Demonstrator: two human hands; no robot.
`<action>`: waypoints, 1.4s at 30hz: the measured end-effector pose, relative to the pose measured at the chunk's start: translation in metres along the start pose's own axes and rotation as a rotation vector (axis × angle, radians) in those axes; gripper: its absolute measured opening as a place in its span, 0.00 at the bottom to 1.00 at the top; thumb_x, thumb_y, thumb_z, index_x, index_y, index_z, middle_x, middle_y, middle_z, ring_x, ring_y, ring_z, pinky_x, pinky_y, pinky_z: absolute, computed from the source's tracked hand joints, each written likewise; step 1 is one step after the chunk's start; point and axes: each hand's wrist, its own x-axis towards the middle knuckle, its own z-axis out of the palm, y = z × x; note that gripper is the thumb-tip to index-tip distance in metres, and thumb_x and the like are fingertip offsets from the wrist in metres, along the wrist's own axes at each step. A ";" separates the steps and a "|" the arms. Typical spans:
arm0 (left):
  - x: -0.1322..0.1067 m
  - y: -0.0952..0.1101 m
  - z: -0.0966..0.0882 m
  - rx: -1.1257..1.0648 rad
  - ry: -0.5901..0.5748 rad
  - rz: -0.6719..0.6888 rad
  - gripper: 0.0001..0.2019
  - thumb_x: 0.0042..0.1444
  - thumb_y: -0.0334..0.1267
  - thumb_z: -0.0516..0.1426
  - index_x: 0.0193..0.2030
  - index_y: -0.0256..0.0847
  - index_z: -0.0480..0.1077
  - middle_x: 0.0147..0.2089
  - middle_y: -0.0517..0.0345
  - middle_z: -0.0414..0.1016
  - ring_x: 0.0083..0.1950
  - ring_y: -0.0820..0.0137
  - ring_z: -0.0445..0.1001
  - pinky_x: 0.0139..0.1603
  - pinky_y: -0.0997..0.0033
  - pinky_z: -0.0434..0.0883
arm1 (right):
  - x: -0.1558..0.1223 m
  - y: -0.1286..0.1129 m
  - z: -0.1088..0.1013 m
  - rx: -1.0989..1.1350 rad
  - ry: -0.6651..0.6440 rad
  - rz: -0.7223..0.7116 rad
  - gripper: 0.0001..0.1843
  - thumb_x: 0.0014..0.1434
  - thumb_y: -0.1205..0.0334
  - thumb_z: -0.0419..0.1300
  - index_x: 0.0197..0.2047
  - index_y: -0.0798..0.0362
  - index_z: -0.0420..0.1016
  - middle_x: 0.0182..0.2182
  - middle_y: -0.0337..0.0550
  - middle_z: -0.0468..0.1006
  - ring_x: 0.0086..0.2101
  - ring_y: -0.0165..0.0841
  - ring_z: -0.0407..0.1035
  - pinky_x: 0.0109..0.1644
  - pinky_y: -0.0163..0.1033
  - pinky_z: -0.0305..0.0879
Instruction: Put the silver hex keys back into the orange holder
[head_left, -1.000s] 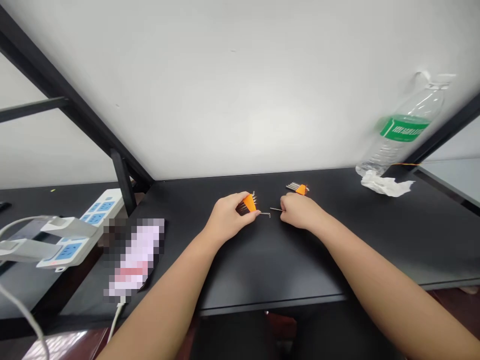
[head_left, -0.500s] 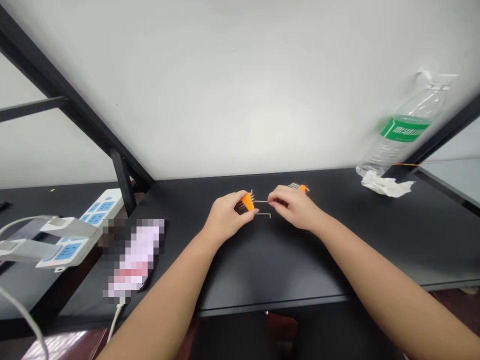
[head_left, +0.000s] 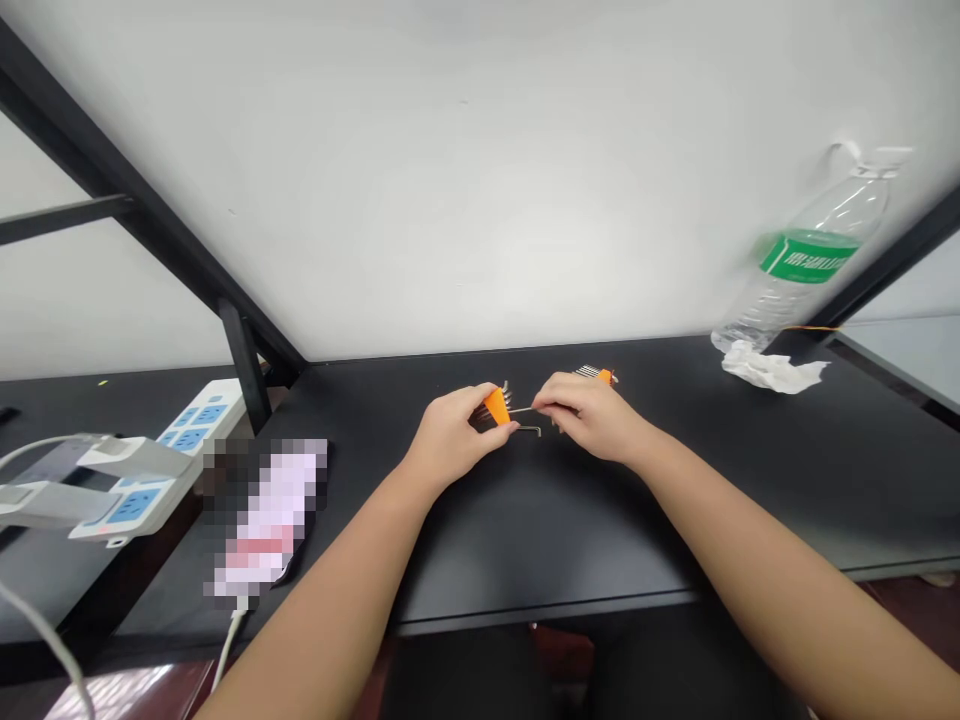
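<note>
My left hand [head_left: 455,435] is closed around an orange hex key holder [head_left: 496,406], with several metal keys showing at its upper edge. My right hand [head_left: 583,412] pinches a thin hex key [head_left: 522,410], whose far end meets the holder's right side; how deep it sits I cannot tell. Below that, another L-shaped hex key [head_left: 530,430] sticks out by my left thumb, its short end bent down. Just behind my right hand lies a second orange holder [head_left: 604,376] with several silver keys, on the black tabletop [head_left: 540,540].
A tilted plastic bottle [head_left: 806,258] with a green label leans at the wall on the right, beside crumpled tissue [head_left: 776,368]. On the left are a phone [head_left: 274,510] on a cable and a white power strip [head_left: 196,428] with plugs. Black frame bars [head_left: 244,365] rise there.
My right hand has moved slightly left, and the pinched hex key now slants a little, its left end lower. My left hand keeps its hold on the orange holder, almost still.
</note>
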 end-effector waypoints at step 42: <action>0.002 0.004 -0.001 -0.003 -0.024 -0.072 0.21 0.55 0.50 0.67 0.51 0.43 0.76 0.44 0.58 0.82 0.42 0.64 0.79 0.45 0.66 0.72 | 0.002 0.014 0.018 -0.233 -0.265 0.509 0.09 0.57 0.76 0.60 0.31 0.54 0.78 0.36 0.44 0.79 0.34 0.32 0.70 0.38 0.35 0.62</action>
